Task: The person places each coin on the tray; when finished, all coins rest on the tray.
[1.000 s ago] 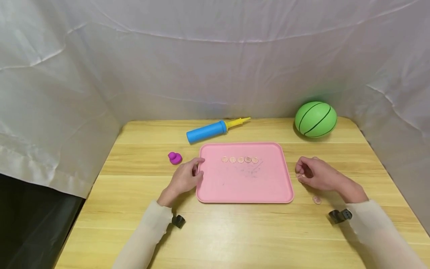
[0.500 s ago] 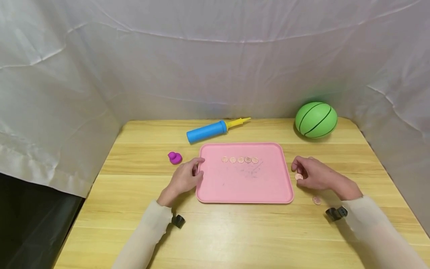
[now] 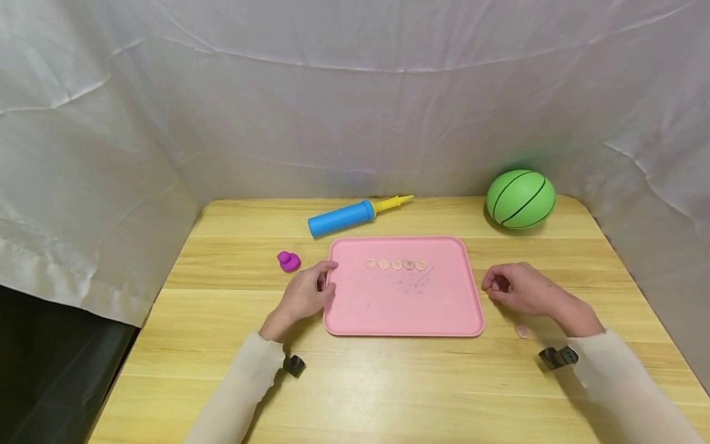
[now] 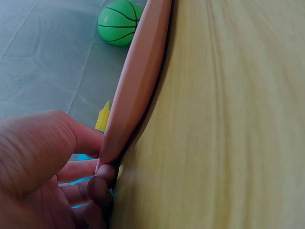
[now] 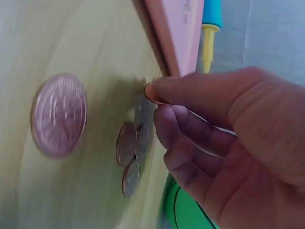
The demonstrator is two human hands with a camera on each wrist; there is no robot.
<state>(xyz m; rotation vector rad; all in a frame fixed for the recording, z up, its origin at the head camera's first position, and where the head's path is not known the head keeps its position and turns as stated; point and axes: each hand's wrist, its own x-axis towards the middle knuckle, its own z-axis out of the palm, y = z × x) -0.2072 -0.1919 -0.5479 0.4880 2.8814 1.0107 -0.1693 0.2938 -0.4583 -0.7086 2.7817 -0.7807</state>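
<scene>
coin pinched beside the pink tray

around you: a blue and yellow hand pump (image 3: pixel 355 215) lies just behind the pink tray (image 3: pixel 444 308), a green ball (image 3: pixel 521 199) sits at the table's far right corner, and a small purple duck (image 3: pixel 288 261) stands near the tray's left rim. five coins (image 3: pixel 396 264) lie in a row on the tray's far half. one loose coin (image 3: pixel 522 331) lies on the wooden table (image 3: pixel 388 382) near your right wrist, and the right wrist view shows a few more coins (image 5: pixel 130 156) clustered on the wood under your fingers. nothing stands between your right hand and the tray.

your right hand (image 3: pixel 518 288) hovers just off the tray's right rim, fingers curled, thumb and forefinger pinching a copper coin (image 5: pixel 151 93) by its edge. your left hand (image 3: pixel 306 295) rests on the table, its fingers curled against the tray's left edge (image 4: pixel 138 81), gripping the rim.
</scene>
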